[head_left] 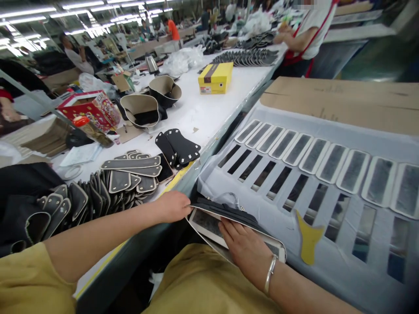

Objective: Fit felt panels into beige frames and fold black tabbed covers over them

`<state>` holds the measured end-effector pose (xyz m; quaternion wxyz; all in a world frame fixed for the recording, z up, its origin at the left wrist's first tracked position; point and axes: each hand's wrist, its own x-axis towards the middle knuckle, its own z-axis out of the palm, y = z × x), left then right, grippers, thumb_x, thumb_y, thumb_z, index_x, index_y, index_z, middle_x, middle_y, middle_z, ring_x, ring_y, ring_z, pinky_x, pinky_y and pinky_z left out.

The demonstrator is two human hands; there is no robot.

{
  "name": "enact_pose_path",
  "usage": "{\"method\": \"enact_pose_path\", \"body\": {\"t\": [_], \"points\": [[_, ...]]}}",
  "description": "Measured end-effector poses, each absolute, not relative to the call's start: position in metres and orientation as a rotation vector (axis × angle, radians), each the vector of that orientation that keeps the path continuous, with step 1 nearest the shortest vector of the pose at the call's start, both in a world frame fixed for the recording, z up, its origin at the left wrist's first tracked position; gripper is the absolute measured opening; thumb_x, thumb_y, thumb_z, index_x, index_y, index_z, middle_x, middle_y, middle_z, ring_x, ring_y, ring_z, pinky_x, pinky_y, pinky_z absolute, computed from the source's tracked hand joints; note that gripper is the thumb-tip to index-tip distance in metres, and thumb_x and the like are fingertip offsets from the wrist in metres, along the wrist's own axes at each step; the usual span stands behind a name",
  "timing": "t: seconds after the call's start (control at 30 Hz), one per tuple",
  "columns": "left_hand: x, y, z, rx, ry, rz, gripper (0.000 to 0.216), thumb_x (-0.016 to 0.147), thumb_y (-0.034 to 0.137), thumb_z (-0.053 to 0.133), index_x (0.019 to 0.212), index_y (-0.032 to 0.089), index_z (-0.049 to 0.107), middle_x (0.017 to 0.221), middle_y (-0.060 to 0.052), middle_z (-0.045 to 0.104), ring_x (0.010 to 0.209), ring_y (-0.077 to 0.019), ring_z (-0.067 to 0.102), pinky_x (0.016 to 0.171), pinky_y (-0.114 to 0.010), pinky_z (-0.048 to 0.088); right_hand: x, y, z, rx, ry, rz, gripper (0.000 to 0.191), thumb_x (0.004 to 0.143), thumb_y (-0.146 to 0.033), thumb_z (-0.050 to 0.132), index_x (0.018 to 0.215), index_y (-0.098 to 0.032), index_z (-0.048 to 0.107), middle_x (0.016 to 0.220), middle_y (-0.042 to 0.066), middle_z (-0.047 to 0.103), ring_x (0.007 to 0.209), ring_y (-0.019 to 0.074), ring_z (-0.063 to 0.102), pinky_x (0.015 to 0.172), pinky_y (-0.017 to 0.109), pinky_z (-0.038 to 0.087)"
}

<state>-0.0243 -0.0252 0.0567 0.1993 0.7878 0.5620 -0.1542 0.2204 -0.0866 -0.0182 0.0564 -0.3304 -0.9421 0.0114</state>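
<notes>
At the near edge of the right-hand table lies a black bag piece [225, 211] with pale edges and small metal fittings, spread like a folded sleeve. My left hand [175, 206] is closed, pinching its left corner. Inside the fold shows a grey panel with a white border [206, 224]. My right hand [245, 248], wearing a bracelet, lies on this panel with fingers stretched out, the fingertips reaching under the black upper layer. A yellow forked template [308, 240] rests to the right of it.
White-bordered grey panels [304, 148] line the slotted right table, with cardboard [343, 102] behind. Stacked black pieces [94, 196], black panels [180, 146], two open bag bodies [140, 111] and a yellow box [216, 78] occupy the white table. A person [304, 39] stands beyond.
</notes>
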Motion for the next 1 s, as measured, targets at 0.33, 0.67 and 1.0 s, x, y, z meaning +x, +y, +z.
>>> {"method": "enact_pose_path", "body": {"t": [0.33, 0.67, 1.0], "points": [[-0.005, -0.052, 0.004, 1.925, 1.742, 0.115, 0.029, 0.076, 0.042, 0.051, 0.092, 0.017, 0.051, 0.086, -0.002, 0.058, 0.080, -0.0196, 0.056, 0.072, -0.030, 0.044, 0.229, -0.095, -0.008, -1.111, -2.822, 0.181, 0.041, 0.089, -0.024, 0.041, 0.127, -0.012, 0.046, 0.136, 0.011, 0.043, 0.124, 0.0227, 0.037, 0.103, 0.036, 0.031], [0.001, -0.075, 0.007, 2.401, 1.674, 0.133, 0.041, 0.080, 0.012, 0.044, 0.121, 0.014, 0.044, 0.110, -0.012, 0.054, 0.101, -0.0228, 0.054, 0.090, -0.035, 0.043, 0.225, -0.107, 0.000, -1.299, -2.685, 0.468, 0.053, 0.079, -0.021, 0.049, 0.130, -0.014, 0.043, 0.144, 0.014, 0.028, 0.132, 0.0240, 0.024, 0.110, 0.037, 0.020], [-0.037, -0.086, 0.020, 3.065, 0.849, -0.167, 0.035, 0.079, 0.020, 0.059, 0.113, 0.018, 0.055, 0.146, -0.008, 0.028, 0.105, -0.0241, 0.049, 0.081, -0.036, 0.047, 0.223, -0.102, -0.013, -1.232, -2.714, 0.478, 0.056, 0.076, -0.018, 0.050, 0.131, -0.013, 0.043, 0.142, 0.015, 0.032, 0.132, 0.0272, 0.024, 0.109, 0.040, 0.020]]}}
